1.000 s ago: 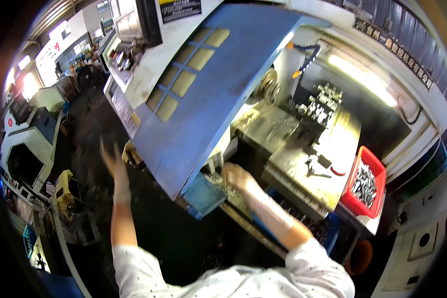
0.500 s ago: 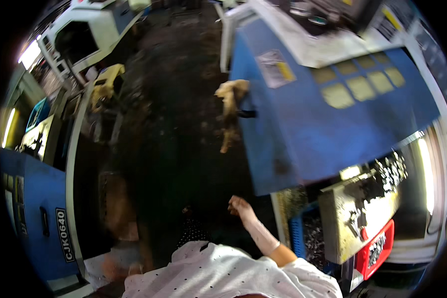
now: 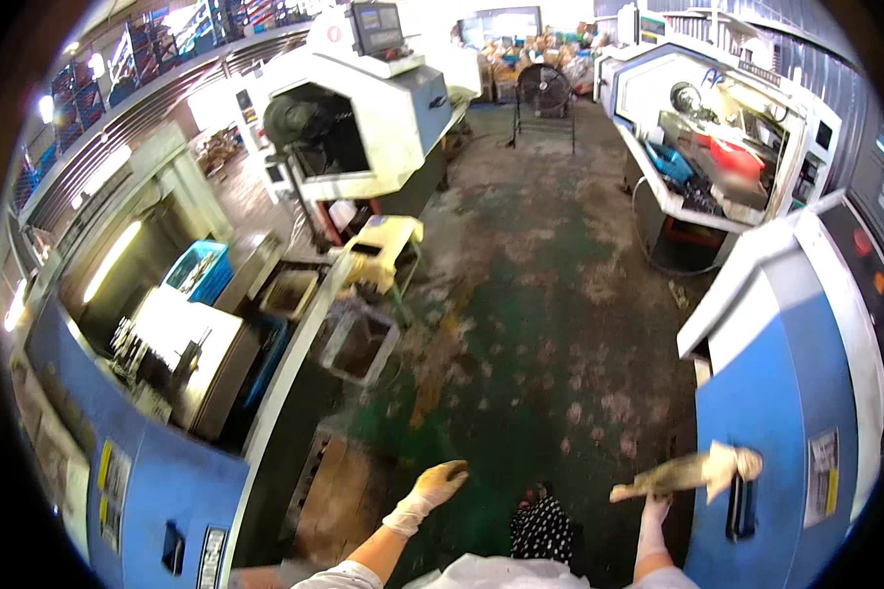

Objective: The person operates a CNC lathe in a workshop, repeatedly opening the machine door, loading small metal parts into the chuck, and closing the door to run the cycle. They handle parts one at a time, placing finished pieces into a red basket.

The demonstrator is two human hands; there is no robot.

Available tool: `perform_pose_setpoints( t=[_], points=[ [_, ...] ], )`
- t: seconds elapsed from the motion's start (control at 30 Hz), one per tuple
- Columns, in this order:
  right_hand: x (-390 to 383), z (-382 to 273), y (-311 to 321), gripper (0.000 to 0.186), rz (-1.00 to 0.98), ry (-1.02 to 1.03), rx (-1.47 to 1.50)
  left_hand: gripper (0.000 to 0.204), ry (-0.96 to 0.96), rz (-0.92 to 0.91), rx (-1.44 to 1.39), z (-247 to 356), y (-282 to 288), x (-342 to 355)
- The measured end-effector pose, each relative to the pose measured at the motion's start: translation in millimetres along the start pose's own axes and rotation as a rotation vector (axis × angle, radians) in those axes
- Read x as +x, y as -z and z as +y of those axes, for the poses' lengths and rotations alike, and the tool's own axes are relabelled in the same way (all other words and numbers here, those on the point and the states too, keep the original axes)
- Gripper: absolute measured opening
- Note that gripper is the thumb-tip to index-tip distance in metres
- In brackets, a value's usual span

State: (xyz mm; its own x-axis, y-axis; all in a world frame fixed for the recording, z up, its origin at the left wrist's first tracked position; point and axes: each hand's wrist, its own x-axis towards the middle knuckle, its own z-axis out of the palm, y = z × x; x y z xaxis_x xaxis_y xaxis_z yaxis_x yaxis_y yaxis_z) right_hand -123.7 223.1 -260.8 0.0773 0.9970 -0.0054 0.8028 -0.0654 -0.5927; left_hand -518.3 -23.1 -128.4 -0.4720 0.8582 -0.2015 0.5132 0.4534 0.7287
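- Far left: blue machine panel with a dark handle; behind it, a lit lamp tube slants across the machine's recess.
- Blue basket in the same machine, just beside a bright metal plate; small pieces inside, too small to identify.
- White machine further back, its window opening dark.
- Brown board low beside the left machine, near the person.
- Grey bin on the floor, near a yellow stool.
- Left hand: over the aisle floor, relaxed and half open, fingers loosely bent; white cover at the wrist.
- Leg in dark spotted fabric at bottom, between the forearms.
- Black fan on a stand, far end of aisle.
- Right hand: raised to the lower edge of a tan cloth, mostly hidden by it; cannot tell whether fingers grip.
- Tan cloth: stretched sideways, its right end at the top of a black door handle.
- Blue cabinet carries that handle.
- Beyond: another machine, red container inside.
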Motion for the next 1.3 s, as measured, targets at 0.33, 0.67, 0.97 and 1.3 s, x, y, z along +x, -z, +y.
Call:
perform_pose_setpoints(
  t=[0.33,0.67,0.97,1.3],
  points=[
    [150,-117,-161,0.021,-0.198,-0.481,0.119,0.043,0.386,-0.106,0.195,-125,51,281],
    [442,-304,-326,0.011,-0.58,-0.72,0.54,0.031,1.258,0.184,-0.341,-206,132,295],
    [618,-550,-398,0.013,-0.644,-0.41,0.616,0.025,0.142,-0.174,0.838,-193,171,657],
    [801,-525,-343,0.01,-0.162,-0.666,0.852,0.031,-0.593,0.281,0.199,277,192,1283]
  ],
)
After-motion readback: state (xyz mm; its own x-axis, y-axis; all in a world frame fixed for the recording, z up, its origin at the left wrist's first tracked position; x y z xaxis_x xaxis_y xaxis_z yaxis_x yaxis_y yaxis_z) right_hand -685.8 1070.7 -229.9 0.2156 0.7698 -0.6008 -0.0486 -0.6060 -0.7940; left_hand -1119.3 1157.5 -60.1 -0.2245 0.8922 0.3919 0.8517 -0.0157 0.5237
